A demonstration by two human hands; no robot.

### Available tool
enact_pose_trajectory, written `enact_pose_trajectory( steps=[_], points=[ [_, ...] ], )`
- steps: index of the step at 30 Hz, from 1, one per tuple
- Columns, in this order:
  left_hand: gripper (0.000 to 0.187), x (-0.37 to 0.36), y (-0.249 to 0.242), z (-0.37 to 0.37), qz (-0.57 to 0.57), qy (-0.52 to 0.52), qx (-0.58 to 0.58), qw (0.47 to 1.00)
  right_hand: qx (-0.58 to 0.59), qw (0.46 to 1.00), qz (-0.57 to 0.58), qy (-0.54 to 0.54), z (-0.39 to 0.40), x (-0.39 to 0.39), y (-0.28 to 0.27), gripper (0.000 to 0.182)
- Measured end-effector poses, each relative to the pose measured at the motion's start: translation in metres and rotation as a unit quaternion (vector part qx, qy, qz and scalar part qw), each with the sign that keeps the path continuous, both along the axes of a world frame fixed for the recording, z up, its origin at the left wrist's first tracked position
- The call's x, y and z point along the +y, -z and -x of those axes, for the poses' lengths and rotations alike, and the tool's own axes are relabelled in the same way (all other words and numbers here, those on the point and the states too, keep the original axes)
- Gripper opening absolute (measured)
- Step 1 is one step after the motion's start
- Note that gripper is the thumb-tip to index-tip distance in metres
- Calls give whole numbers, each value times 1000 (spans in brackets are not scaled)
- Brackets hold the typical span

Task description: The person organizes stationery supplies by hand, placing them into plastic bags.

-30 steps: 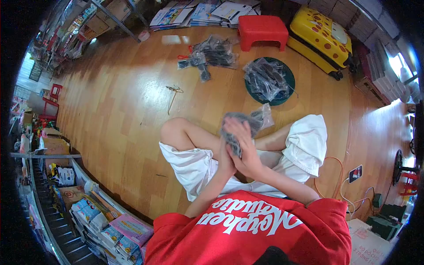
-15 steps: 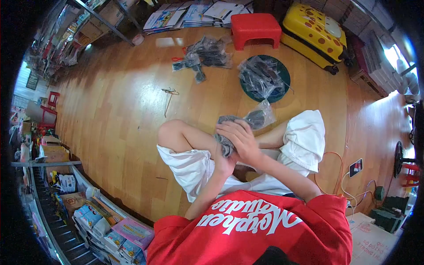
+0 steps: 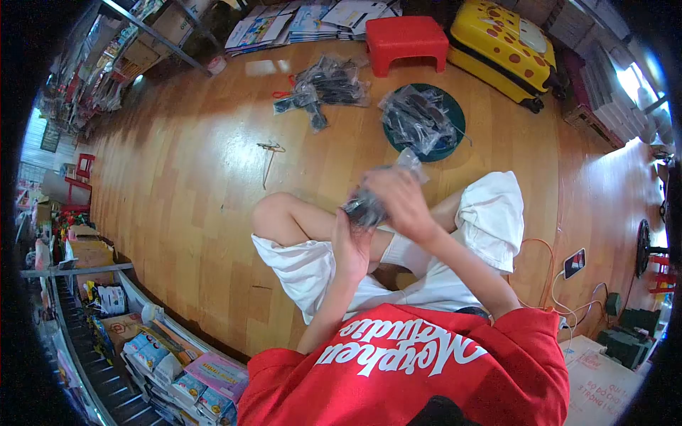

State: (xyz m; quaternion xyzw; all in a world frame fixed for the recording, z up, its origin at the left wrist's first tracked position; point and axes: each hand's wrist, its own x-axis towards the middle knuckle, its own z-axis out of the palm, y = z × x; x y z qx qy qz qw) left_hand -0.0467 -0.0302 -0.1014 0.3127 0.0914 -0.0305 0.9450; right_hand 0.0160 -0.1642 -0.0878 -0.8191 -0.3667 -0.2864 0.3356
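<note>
Between my hands, above my crossed legs, is a dark item in clear plastic wrap (image 3: pixel 366 207). My left hand (image 3: pixel 351 245) holds its lower end from below. My right hand (image 3: pixel 398 195) is closed over its upper part, with clear plastic showing past the fingers. A round green tray (image 3: pixel 450 145) holding several dark plastic-wrapped items (image 3: pixel 419 119) lies on the floor ahead. Left of it is a pile of similar wrapped items (image 3: pixel 330 82), some with red parts. A thin metal hook-like piece (image 3: pixel 268 157) lies on the floor.
A red stool (image 3: pixel 406 39) and a yellow spotted suitcase (image 3: pixel 501 53) stand at the back, beside stacked booklets (image 3: pixel 309 27). Shelving with packages (image 3: pixel 153 355) is at the lower left. A phone (image 3: pixel 575 263) on a cable and cartons (image 3: pixel 597 387) are at the right.
The grey bundled item between my hands now shows as a dark item in plastic. My right hand has shifted up and right, and the clear plastic has moved left and up.
</note>
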Motion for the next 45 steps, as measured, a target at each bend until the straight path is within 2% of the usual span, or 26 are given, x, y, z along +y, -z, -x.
enact_pose_trajectory(
  steps=[3,4,6,7,9,10,13,14,17,18,20,24,26,28,31,33,36,39,42,45],
  points=[
    [47,-1,-6,-1,-27,6,-20,999,111,986,-102,78,-8,-9,-5,41],
    [47,-2,2,-1,-37,-2,12,999,89,989,-101,61,-4,-4,-3,38],
    [46,-7,25,4,-56,-13,78,995,58,998,-37,-16,20,24,1,45],
    [45,-8,20,9,-24,-7,86,996,43,998,-5,-53,28,31,2,49],
    [45,-5,9,15,40,1,101,994,15,998,12,-61,20,22,0,50],
    [47,-2,16,10,-50,-42,115,991,2,998,20,-67,14,17,0,51],
    [52,12,7,3,-74,-5,2,997,19,998,32,-41,-5,-8,10,50],
    [58,11,0,2,-99,-16,8,995,46,999,1,-29,-14,-13,27,52],
    [59,21,15,0,-95,-6,-8,995,166,981,-34,89,-22,-32,35,31],
    [58,24,15,-1,-93,-14,-14,995,258,957,-100,84,-24,-40,36,27],
    [56,29,14,-2,-89,-30,-26,995,433,870,-226,71,-25,-56,38,21],
    [55,30,18,-4,-92,29,-10,995,626,742,-237,6,-6,-67,32,33],
    [55,24,29,-5,-107,66,-13,992,628,722,-291,21,-8,-70,40,34],
    [56,12,22,-2,-154,30,10,988,612,696,-373,53,-14,-70,34,37],
    [55,16,19,0,-228,18,18,973,559,623,-531,137,-57,-93,60,36],
    [53,25,18,2,-253,23,20,967,550,579,-573,186,-86,-112,68,35],
    [50,38,18,12,-263,26,31,964,506,565,-637,139,-135,-136,109,34],
    [47,45,15,22,-280,26,29,959,517,479,-706,71,-159,-135,107,38],
    [45,51,14,29,-282,42,26,958,510,480,-709,76,-161,-129,101,43],
    [43,55,10,26,-302,54,12,952,579,485,-617,223,-158,-132,110,43]
  ],
)
